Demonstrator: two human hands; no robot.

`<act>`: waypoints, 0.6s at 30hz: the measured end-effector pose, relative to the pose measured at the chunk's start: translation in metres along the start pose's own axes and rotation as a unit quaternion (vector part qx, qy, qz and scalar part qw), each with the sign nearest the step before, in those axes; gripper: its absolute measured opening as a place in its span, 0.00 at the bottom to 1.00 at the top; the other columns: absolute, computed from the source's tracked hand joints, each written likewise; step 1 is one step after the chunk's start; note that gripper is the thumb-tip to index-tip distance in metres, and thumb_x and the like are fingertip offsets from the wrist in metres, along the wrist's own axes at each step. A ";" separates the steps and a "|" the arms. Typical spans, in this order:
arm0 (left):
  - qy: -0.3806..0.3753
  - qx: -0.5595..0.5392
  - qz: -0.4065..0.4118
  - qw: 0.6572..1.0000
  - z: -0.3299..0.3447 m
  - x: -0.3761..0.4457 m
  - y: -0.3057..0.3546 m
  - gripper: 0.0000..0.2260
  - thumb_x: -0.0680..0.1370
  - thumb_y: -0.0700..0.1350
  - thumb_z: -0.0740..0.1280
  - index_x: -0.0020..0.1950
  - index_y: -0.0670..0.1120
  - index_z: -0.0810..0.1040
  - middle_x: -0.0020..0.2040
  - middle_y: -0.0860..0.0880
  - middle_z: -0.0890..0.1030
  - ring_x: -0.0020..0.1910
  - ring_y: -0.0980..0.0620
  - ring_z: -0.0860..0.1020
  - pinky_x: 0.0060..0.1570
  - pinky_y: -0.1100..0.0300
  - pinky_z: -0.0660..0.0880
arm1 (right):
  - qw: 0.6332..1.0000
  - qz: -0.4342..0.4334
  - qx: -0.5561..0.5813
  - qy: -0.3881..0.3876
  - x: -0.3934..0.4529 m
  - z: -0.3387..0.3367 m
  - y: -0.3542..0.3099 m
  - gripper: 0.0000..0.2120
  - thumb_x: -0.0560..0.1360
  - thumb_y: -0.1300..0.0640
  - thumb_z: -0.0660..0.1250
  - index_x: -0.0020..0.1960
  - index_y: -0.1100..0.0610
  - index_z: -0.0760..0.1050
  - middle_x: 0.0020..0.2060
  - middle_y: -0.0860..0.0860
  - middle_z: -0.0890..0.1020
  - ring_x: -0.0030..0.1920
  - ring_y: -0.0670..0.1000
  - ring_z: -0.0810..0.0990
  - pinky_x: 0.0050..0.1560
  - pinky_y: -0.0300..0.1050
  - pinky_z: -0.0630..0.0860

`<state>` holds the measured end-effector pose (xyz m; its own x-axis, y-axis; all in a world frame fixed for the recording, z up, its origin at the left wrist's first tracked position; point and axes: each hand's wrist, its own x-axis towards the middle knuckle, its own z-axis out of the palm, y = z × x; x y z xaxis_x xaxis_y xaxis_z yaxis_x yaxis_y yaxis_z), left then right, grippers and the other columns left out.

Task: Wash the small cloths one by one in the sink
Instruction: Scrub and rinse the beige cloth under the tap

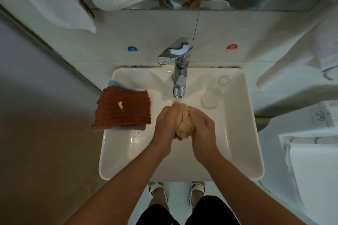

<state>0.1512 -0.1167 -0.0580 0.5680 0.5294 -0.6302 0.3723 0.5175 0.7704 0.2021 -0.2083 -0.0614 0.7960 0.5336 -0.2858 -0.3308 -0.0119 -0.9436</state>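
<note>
- The sink [243, 115] is wet, so washing looks underway; I cannot tell whether the tap [178, 71] runs.
- A stack of folded cloths [122, 109] sits on the sink's left rim, brown one on top with blue and purple edges beneath; these likely remain.
- The left hand [165, 124] and right hand [204, 131] both grip the bunched beige cloth [183, 120] over the basin, just under the spout, squeezing it between them.

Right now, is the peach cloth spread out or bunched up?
Bunched up: the peach cloth is wadded between the left hand and right hand, both gripping it.
</note>
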 end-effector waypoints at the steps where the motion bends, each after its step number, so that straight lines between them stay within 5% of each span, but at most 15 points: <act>1: -0.002 -0.021 -0.004 1.000 -0.005 -0.002 -0.003 0.22 0.74 0.64 0.66 0.53 0.46 0.80 0.45 0.39 0.84 0.39 0.47 0.84 0.31 0.56 0.77 | 0.999 -0.024 -0.024 -0.032 -0.005 -0.008 0.003 0.16 0.78 0.45 0.66 0.56 0.56 0.84 0.45 0.56 0.85 0.47 0.57 0.84 0.45 0.54 0.81; 3: -0.010 -0.066 -0.011 0.998 -0.014 -0.004 -0.006 0.17 0.76 0.57 0.67 0.53 0.44 0.81 0.49 0.39 0.85 0.45 0.44 0.85 0.38 0.53 0.80 | 0.974 -0.113 -0.186 -0.065 -0.013 -0.019 0.011 0.18 0.79 0.45 0.63 0.65 0.51 0.79 0.52 0.49 0.84 0.53 0.50 0.82 0.53 0.45 0.79; 5: -0.012 -0.098 -0.013 0.995 -0.012 -0.008 -0.011 0.11 0.76 0.50 0.66 0.50 0.44 0.81 0.45 0.41 0.84 0.44 0.46 0.84 0.39 0.53 0.80 | 0.946 -0.152 -0.279 -0.071 -0.014 -0.020 0.019 0.14 0.82 0.48 0.60 0.66 0.47 0.74 0.49 0.45 0.82 0.48 0.46 0.81 0.47 0.39 0.78; 8: -0.012 -0.018 0.030 0.999 0.001 -0.018 -0.018 0.07 0.74 0.52 0.62 0.45 0.51 0.77 0.39 0.48 0.81 0.37 0.53 0.80 0.32 0.57 0.76 | 0.968 -0.076 -0.240 -0.010 -0.007 -0.006 0.016 0.07 0.84 0.52 0.56 0.53 0.51 0.71 0.35 0.49 0.80 0.34 0.47 0.80 0.33 0.48 0.78; 13: -0.036 0.105 0.057 0.992 -0.005 -0.004 -0.006 0.12 0.79 0.49 0.58 0.36 0.54 0.69 0.31 0.52 0.72 0.28 0.55 0.69 0.26 0.62 0.64 | 0.983 -0.013 -0.145 0.110 -0.002 0.010 0.010 0.11 0.82 0.47 0.58 0.46 0.53 0.73 0.34 0.46 0.80 0.34 0.42 0.79 0.34 0.42 0.77; 16: 0.029 0.098 0.037 0.994 -0.008 0.013 0.003 0.11 0.80 0.41 0.59 0.37 0.48 0.69 0.32 0.49 0.73 0.29 0.52 0.71 0.23 0.64 0.67 | 0.964 -0.078 -0.251 0.040 -0.003 0.020 0.010 0.09 0.82 0.51 0.58 0.47 0.53 0.71 0.34 0.44 0.78 0.36 0.43 0.80 0.33 0.39 0.75; 18: 0.042 0.064 0.025 0.997 -0.007 0.007 -0.006 0.12 0.79 0.45 0.58 0.36 0.50 0.71 0.31 0.51 0.76 0.29 0.55 0.77 0.25 0.62 0.73 | 0.946 -0.107 -0.305 -0.001 0.007 0.016 0.007 0.09 0.83 0.58 0.59 0.45 0.57 0.71 0.31 0.44 0.74 0.33 0.44 0.76 0.34 0.44 0.72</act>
<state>0.1483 -0.1113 -0.0676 0.5260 0.6097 -0.5930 0.4395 0.4021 0.8032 0.1970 -0.1910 -0.0674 0.8102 0.5810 -0.0770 0.1929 -0.3884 -0.9011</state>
